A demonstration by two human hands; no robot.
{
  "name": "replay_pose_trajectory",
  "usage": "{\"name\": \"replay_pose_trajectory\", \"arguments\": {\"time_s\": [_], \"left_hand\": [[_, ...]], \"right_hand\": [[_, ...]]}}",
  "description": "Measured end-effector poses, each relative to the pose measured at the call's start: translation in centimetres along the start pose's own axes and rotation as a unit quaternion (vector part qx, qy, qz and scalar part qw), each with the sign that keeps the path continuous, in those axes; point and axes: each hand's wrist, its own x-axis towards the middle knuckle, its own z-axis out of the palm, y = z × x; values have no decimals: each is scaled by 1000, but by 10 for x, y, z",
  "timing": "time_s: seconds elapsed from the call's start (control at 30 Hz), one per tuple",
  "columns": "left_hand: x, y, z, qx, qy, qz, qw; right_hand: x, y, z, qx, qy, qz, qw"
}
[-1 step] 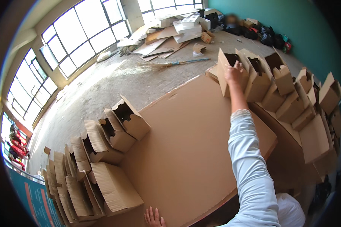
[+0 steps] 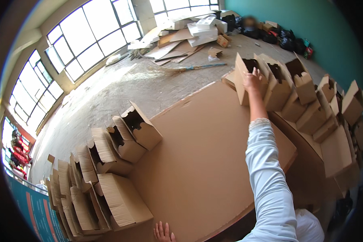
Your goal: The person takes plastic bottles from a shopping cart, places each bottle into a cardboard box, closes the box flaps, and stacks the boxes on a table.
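Observation:
At the far right, my right hand (image 2: 253, 79) is closed over the edge of an open-topped cardboard box (image 2: 240, 80), the nearest of a row. The box stands upright on a large brown cardboard sheet (image 2: 189, 161), and its inside is dark. My right arm reaches across the sheet's right part. Low in the picture, my left hand (image 2: 163, 232) rests on the sheet with fingers stretched out, holding nothing. Close to its left is a folded cardboard box (image 2: 123, 199) at the near end of the left group.
More open boxes (image 2: 141, 128) line the sheet's left side, and several others (image 2: 306, 86) crowd the right. On the floor beyond lie a broom (image 2: 189, 68) and a heap of flattened cardboard and white foam (image 2: 199, 34). Black bags (image 2: 286, 42) sit against the green wall.
The whole view has shifted slightly, so things sit a little lower and farther right. Both hands keep their places, the right on the box and the left on the sheet.

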Motion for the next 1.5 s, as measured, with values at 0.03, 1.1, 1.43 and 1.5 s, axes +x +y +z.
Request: {"name": "replay_pose_trajectory", "arguments": {"time_s": [0.03, 1.1, 1.43, 1.5], "left_hand": [[0, -1, 0, 4, -3, 0, 1000], [-35, 12, -22, -316, 163, -139, 924], [-175, -23, -85, -309, 223, -58, 923], [-222, -62, -93, -291, 272, -101, 912]], "right_hand": [[2, 3, 0, 24, -52, 16, 998], [-438, -30, -258, 521, -420, -314, 673], [-500, -74, -278, 303, -437, -427, 731], [-500, -92, -285, 227, -512, -444, 699]]}}
